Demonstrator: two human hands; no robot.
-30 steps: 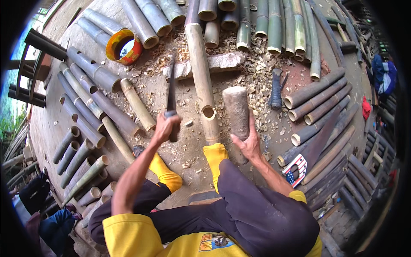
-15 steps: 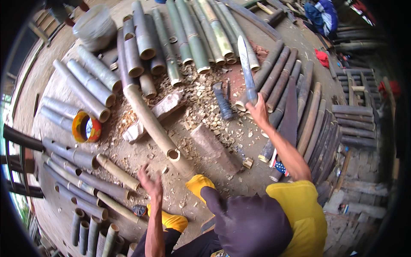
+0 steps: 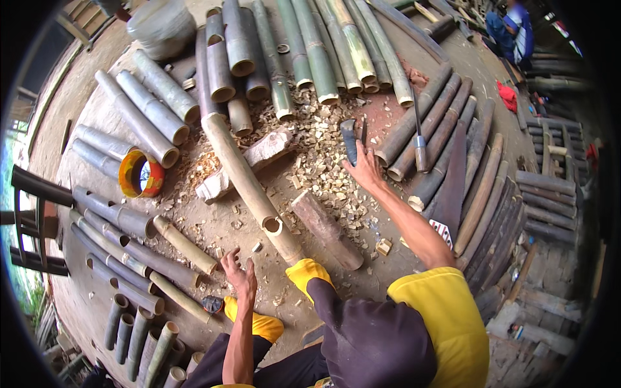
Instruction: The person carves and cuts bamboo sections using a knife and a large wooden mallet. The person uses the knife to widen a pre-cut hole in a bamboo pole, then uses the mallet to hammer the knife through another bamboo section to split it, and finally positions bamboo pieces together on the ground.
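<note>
My right hand [image 3: 363, 169] reaches down to a dark blue, handle-shaped tool [image 3: 348, 137] lying among wood chips. Its fingers are apart around the tool's near end, which they partly hide. A thin dark spike [image 3: 363, 131] stands beside the tool. To the right, a long-bladed knife [image 3: 421, 152] with a greyish handle rests on dark bamboo tubes. My left hand [image 3: 240, 275] hovers over the ground, fingers spread, holding nothing. Between my hands, a tan bamboo tube [image 3: 242, 178] with a notch near its near end lies across a pale wood block [image 3: 268, 147]. My yellow-socked foot [image 3: 309, 273] touches its near end.
A short log [image 3: 328, 229] lies right of the tan tube. Bamboo tubes [image 3: 314, 48] line the far side, with more notched tubes [image 3: 132, 220] at left. An orange-and-yellow tape roll [image 3: 160, 179] stands there. A saw [image 3: 451, 187] leans at right. Another person [image 3: 514, 32] sits far right.
My right hand has let go of the knife, now on the bamboo tubes, and moved left to the dark blue tool. The view has shifted slightly. My left hand stays open.
</note>
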